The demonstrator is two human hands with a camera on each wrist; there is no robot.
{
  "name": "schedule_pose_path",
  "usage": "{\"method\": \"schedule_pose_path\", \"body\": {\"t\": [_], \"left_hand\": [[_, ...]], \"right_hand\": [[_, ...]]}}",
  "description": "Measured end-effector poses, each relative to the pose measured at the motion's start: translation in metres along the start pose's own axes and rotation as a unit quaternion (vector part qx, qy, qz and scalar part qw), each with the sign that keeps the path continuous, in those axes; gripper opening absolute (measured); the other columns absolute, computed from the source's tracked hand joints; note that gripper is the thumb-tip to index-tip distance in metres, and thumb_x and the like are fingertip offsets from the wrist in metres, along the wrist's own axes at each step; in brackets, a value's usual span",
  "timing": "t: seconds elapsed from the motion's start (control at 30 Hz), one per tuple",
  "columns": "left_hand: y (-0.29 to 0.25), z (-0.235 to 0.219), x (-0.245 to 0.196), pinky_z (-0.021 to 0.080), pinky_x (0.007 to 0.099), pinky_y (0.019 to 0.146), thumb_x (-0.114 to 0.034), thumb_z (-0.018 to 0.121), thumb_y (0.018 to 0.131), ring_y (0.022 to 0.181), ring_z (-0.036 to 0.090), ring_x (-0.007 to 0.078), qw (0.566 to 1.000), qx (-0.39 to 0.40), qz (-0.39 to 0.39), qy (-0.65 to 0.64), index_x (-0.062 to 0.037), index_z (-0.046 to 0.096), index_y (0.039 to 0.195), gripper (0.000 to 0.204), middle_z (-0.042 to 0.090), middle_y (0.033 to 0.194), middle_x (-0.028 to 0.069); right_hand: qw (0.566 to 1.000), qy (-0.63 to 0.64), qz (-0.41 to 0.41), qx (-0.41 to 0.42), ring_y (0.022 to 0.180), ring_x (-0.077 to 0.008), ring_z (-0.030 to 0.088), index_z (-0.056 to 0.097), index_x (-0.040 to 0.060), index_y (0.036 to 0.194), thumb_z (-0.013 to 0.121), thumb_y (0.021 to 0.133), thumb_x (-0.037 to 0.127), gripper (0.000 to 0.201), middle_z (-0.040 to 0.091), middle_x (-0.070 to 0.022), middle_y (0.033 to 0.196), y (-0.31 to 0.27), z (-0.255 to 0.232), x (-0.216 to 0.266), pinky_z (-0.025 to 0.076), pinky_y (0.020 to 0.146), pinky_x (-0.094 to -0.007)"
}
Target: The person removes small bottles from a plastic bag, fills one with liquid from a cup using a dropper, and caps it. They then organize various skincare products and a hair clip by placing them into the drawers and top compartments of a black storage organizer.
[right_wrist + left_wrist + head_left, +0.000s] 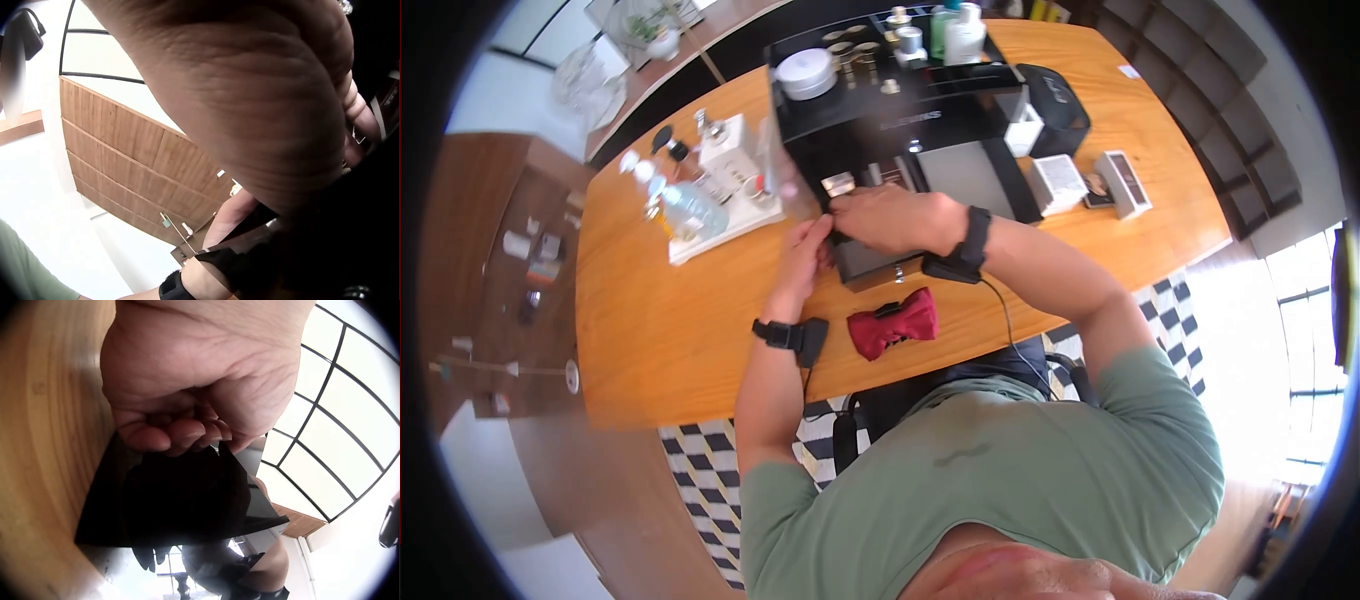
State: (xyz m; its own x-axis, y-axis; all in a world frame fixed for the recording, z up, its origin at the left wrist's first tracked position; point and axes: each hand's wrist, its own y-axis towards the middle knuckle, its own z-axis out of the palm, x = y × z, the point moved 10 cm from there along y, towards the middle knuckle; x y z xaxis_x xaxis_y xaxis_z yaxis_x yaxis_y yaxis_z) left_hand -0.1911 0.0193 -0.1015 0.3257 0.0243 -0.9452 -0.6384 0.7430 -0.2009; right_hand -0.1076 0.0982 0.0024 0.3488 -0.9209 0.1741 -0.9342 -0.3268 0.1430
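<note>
In the head view a black drawer [868, 262] sticks out from the front of a black cosmetics organizer [820, 140]. At its left side wall is my left hand [800, 262]. The left wrist view shows that hand [194, 375] with fingers curled against the black wall and the thumb at its top edge. My right hand [895, 215] reaches over the drawer's left part, back of the hand up; its fingertips are mostly hidden, and I cannot tell what they hold. Just beyond them lies a small shiny gold-coloured item [838, 184]. A red bow tie [893, 323] lies in front of the drawer.
Pump bottles [692, 208] stand on a white tray [718, 238] at left. A white round jar [805, 74] and several bottles top the organizer. Right of it are a black case [1052, 110] and white boxes [1057, 183]. Cables hang from both wrist straps.
</note>
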Motion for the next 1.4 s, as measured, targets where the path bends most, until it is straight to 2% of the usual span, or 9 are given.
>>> {"method": "schedule_pose_path", "body": {"t": [0.27,0.4,0.53,0.67,0.87,0.93,1.07,1.27,1.4], "left_hand": [[0.001,0.004,-0.005,0.033,0.0256,0.046,-0.033,0.066,0.103,0.047,0.042,0.0083,1.0,0.011,0.021,0.005,-0.0153,0.053,0.072,0.039,0.045,0.057,-0.0047],[0.001,0.005,-0.008,0.033,0.0254,0.046,-0.034,0.066,0.103,0.047,0.042,0.0083,0.999,0.017,0.034,0.007,-0.0152,0.052,0.071,0.04,0.045,0.057,-0.0049],[-0.003,0.007,-0.011,0.033,0.0254,0.046,-0.036,0.066,0.104,0.047,0.042,0.0082,0.999,0.025,0.033,0.01,-0.0148,0.052,0.07,0.042,0.045,0.057,-0.0049],[-0.007,0.006,-0.012,0.033,0.0255,0.047,-0.037,0.066,0.103,0.048,0.042,0.0081,1.0,-0.004,0.012,0.005,-0.0146,0.052,0.07,0.042,0.045,0.057,-0.0052],[-0.003,0.006,-0.005,0.035,0.0254,0.047,-0.038,0.068,0.102,0.048,0.043,0.0077,1.0,0.02,0.023,0.007,-0.0144,0.054,0.071,0.041,0.045,0.057,-0.0058],[-0.002,0.005,-0.005,0.036,0.0253,0.047,-0.037,0.068,0.102,0.048,0.043,0.0079,1.0,0.021,0.019,0.003,-0.0145,0.054,0.07,0.042,0.045,0.057,-0.0055],[0.0,0.001,-0.004,0.035,0.0257,0.046,-0.037,0.069,0.101,0.047,0.043,0.0081,0.999,0.013,0.028,0.013,-0.0145,0.053,0.069,0.043,0.045,0.055,-0.0053],[-0.001,0.0,-0.005,0.034,0.026,0.045,-0.036,0.069,0.101,0.046,0.043,0.0079,0.999,0.007,0.028,0.022,-0.0136,0.055,0.07,0.041,0.045,0.055,-0.0055],[-0.001,0.0,-0.007,0.035,0.0253,0.046,-0.036,0.069,0.101,0.047,0.043,0.0071,0.999,0.009,0.027,0.022,-0.0129,0.058,0.072,0.039,0.046,0.056,-0.0058]], "right_hand": [[0.998,0.019,0.029,0.052,0.106,-0.0426,0.069,0.07,-0.007,0.104,0.066,0.089,0.01,0.023,0.065,-0.0258,0.117,0.0,0.006,0.0,0.056,0.091,-0.0487],[0.993,0.006,0.027,0.119,0.107,-0.04,0.07,0.073,-0.0041,0.096,0.071,0.086,0.012,0.02,0.068,-0.0241,0.114,0.0,0.008,0.004,0.056,0.092,-0.0491],[0.993,-0.027,0.059,0.096,0.104,-0.0387,0.07,0.076,0.0021,0.092,0.073,0.084,0.014,0.015,0.068,-0.0198,0.109,-0.013,-0.011,0.003,0.058,0.088,-0.0465],[0.991,0.067,0.046,-0.103,0.093,-0.0344,0.069,0.071,0.0094,0.103,0.078,0.082,0.013,0.023,0.064,-0.0109,0.097,-0.053,-0.102,0.015,0.057,0.078,-0.0418],[0.954,0.11,0.139,-0.243,0.079,-0.0253,0.065,0.069,0.0025,0.111,0.087,0.075,0.012,0.042,0.066,-0.0096,0.095,-0.166,-0.19,-0.005,0.053,0.072,-0.0375],[0.94,0.064,0.216,-0.257,0.074,-0.025,0.063,0.069,0.0036,0.101,0.086,0.074,0.01,0.032,0.065,-0.0073,0.084,-0.203,-0.2,-0.016,0.053,0.068,-0.0342],[0.911,0.056,0.357,-0.2,0.071,-0.0222,0.064,0.07,-0.0009,0.092,0.088,0.071,0.014,0.031,0.068,-0.0095,0.08,-0.271,-0.173,-0.061,0.052,0.067,-0.0336],[0.881,0.144,0.439,-0.098,0.076,-0.0231,0.071,0.073,-0.0037,0.085,0.085,0.071,0.015,0.026,0.072,-0.0133,0.081,-0.31,-0.094,-0.095,0.054,0.07,-0.034],[0.874,0.104,0.47,-0.069,0.078,-0.0291,0.072,0.073,-0.0032,0.084,0.084,0.07,0.013,0.024,0.072,-0.0161,0.082,-0.327,-0.059,-0.118,0.056,0.073,-0.0375]]}}
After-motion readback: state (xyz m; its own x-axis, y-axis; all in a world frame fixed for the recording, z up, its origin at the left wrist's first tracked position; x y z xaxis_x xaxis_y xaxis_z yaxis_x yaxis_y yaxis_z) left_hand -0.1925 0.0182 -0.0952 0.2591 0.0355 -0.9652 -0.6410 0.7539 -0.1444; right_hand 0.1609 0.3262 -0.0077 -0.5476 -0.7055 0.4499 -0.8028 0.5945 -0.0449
